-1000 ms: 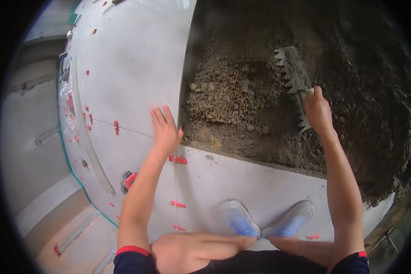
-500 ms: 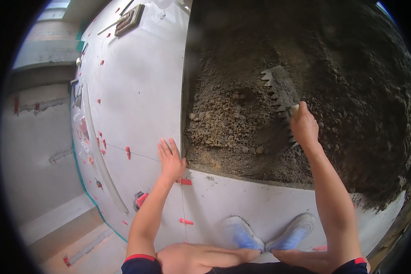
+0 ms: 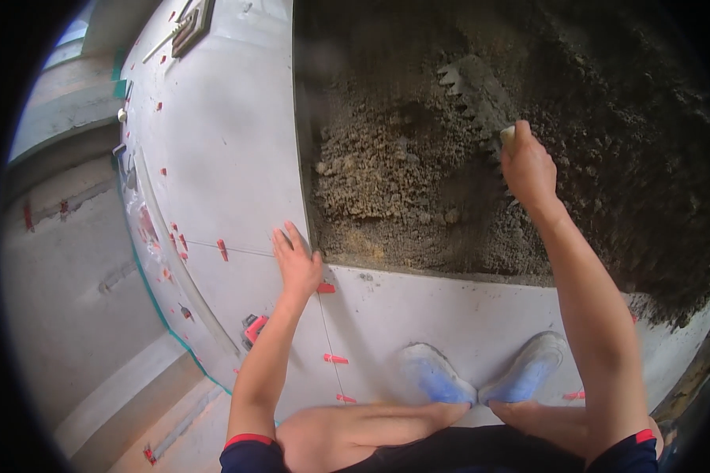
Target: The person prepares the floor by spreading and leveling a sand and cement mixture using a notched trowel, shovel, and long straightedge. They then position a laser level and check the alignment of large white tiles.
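My right hand (image 3: 528, 169) is closed round the pale handle of a notched trowel (image 3: 481, 91), a flat blade with large teeth along its left edge. The blade rests on a bed of dark, crumbly mortar (image 3: 386, 169) and is smeared with it. My left hand (image 3: 298, 264) lies flat with fingers stretched on a large white tile (image 3: 237, 134), right beside the tile's edge where the mortar begins. A red wedge (image 3: 326, 288) sits in the tile joint just below that hand.
More red wedges (image 3: 335, 359) stand along the joints. A red and black tool (image 3: 254, 329) lies left of my forearm, near a long pale strip (image 3: 173, 244). A float-like tool (image 3: 191, 30) rests at the far left. My covered shoes (image 3: 442, 374) stand on the near tile.
The trowel and my right hand have moved farther away across the mortar. The whole view has shifted a little. My left hand stays at the tile's edge.
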`<action>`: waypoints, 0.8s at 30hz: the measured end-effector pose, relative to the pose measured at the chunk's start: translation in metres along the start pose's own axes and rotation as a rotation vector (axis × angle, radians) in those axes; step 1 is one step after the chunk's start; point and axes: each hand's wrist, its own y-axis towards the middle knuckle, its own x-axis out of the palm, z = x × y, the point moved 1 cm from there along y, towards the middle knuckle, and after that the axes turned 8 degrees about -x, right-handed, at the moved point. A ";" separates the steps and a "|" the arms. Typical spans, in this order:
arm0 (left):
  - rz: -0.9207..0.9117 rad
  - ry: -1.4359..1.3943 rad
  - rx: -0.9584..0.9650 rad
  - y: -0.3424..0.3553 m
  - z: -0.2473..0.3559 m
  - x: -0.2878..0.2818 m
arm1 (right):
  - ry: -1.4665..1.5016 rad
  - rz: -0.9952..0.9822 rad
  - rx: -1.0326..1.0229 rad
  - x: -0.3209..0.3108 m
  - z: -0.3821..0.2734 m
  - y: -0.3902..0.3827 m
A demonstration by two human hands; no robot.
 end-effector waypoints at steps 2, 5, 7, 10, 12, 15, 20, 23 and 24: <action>-0.052 0.042 -0.020 0.008 0.009 -0.008 | 0.007 0.001 0.011 0.001 0.001 -0.001; -0.194 0.097 -0.176 0.021 0.033 -0.016 | 0.022 -0.008 0.026 0.002 0.005 -0.002; 0.091 0.043 -0.132 0.049 0.035 -0.013 | 0.003 0.017 -0.011 0.000 -0.002 0.000; 0.250 0.085 -0.069 0.073 0.035 -0.004 | 0.002 0.012 -0.001 0.001 -0.003 0.001; 0.332 0.131 -0.007 0.077 0.038 -0.001 | 0.005 0.021 0.002 -0.001 -0.001 0.000; 0.365 0.161 0.062 0.079 0.044 -0.005 | 0.002 0.048 0.004 -0.003 -0.001 0.000; 0.232 0.107 -0.021 0.075 0.042 0.004 | 0.013 0.034 0.013 0.004 0.005 -0.002; 0.146 -0.017 -0.059 0.094 0.056 -0.011 | 0.060 0.012 0.041 -0.002 0.005 -0.002; 0.107 -0.067 -0.058 0.105 0.057 -0.019 | 0.112 -0.001 0.049 -0.004 0.001 -0.002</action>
